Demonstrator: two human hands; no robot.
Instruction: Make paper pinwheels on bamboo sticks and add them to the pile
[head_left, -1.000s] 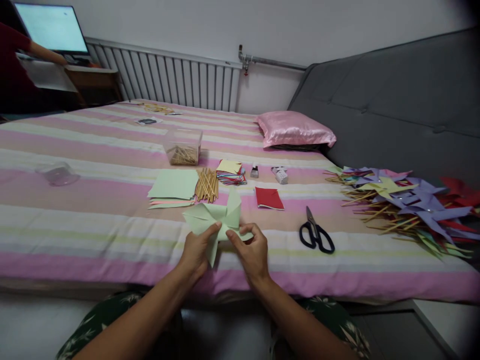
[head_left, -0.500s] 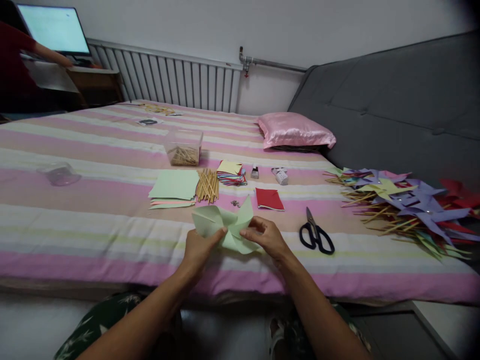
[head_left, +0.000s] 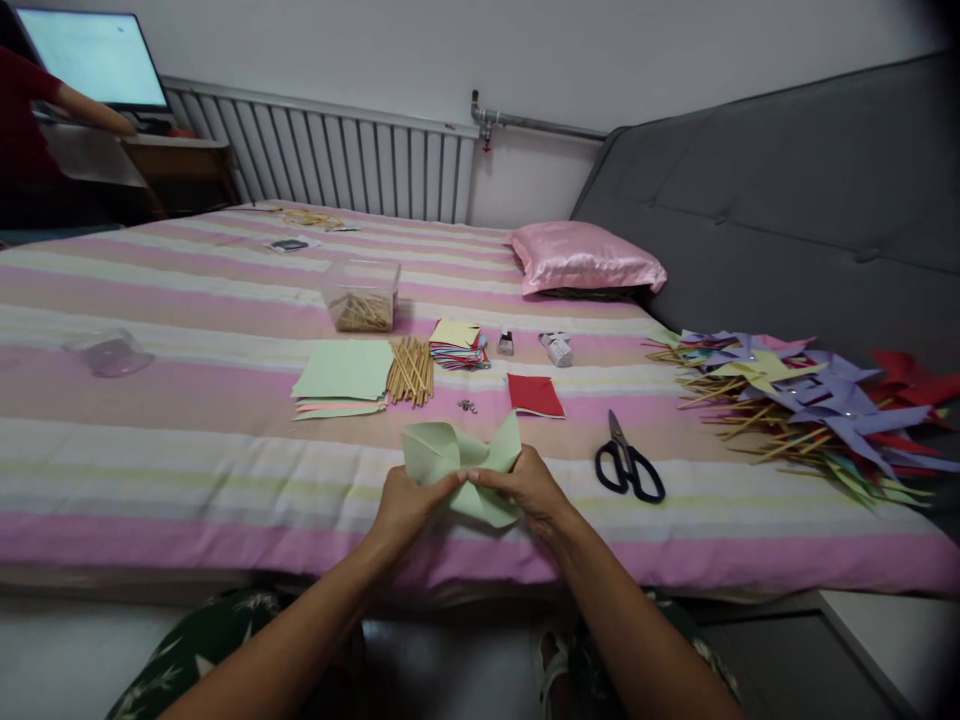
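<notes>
A pale green paper pinwheel [head_left: 435,450] is held low over the near edge of the bed, its corners folded in towards the middle. My left hand [head_left: 409,505] grips it from the left, thumb pressed at the centre. From the right, my right hand [head_left: 529,490] pinches it too, and its thumb meets the left one at the centre. The fingers behind the paper are hidden. Just beyond lie a small heap of metal bits [head_left: 468,406], a bundle of wooden sticks [head_left: 411,371], a stack of green paper [head_left: 343,371] and red paper squares [head_left: 535,396].
Black-handled scissors [head_left: 628,465] lie to the right, near a pile of finished pinwheels [head_left: 810,400]. Farther back are a clear box of sticks [head_left: 363,298], small multicoloured papers [head_left: 457,345], a small bottle [head_left: 505,343] and a pink pillow [head_left: 585,257]. A person [head_left: 30,130] sits by a monitor.
My right thumb has moved left to the pinwheel's centre, folding a corner in, and now meets my left thumb. The view has shifted slightly.
</notes>
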